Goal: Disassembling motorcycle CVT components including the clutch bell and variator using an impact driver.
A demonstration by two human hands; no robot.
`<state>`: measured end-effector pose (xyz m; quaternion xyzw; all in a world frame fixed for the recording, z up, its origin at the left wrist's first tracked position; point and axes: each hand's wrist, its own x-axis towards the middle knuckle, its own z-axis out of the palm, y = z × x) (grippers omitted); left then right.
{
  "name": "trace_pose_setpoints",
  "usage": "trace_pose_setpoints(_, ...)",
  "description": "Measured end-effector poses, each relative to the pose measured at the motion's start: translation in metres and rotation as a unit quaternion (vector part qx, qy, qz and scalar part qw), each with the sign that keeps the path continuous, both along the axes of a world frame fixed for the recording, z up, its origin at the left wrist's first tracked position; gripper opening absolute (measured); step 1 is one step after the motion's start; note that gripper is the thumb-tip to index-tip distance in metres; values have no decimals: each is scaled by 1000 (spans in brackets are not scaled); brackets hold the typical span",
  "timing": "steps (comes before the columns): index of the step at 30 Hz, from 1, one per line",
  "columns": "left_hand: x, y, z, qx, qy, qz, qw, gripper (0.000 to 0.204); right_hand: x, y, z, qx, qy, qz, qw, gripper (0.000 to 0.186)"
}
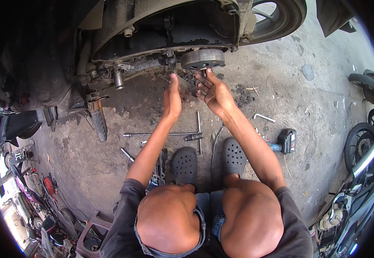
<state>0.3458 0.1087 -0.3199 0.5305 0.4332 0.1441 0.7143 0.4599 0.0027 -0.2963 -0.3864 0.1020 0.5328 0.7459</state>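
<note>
A round metal clutch drum [203, 58] sits at the lower edge of the opened scooter engine case [118, 41]. Just under it is my right hand [215, 92], palm turned up, with the fingers loosely bent and apart. Its thumb and fingertips are close around the short stub at the drum's centre; whether they touch it is hard to see. To the left, my left hand [173, 99] is raised with its thumb stretched up. Its other fingers reach toward the right hand and are blurred. A greyish shape between the hands is unclear.
On the stained concrete floor lie a T-handle wrench [161, 134], a hex key [264, 117] and a blue-black cordless power tool [287, 141]. The scooter's wheel [277, 21] stands beyond the case. Motorcycle parts [363, 142] crowd the right edge, with more clutter at lower left.
</note>
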Motion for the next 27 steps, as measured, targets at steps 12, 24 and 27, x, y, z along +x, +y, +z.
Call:
trace_pose_setpoints(12, -14, -14, -3, -313, -163, 90, 931, 32, -25, -2, -11, -38, 44, -75, 996, 28)
trace_pose_setpoints(24, -28, -45, 42, -416, -205, 28, 885, 37, -41, -40, 52, -127, -744, 133, 642, 41)
trace_pose_setpoints(27, -24, -50, 45, -361, -176, 47, 915, 39, -37, -42, 52, -175, -763, 171, 598, 36)
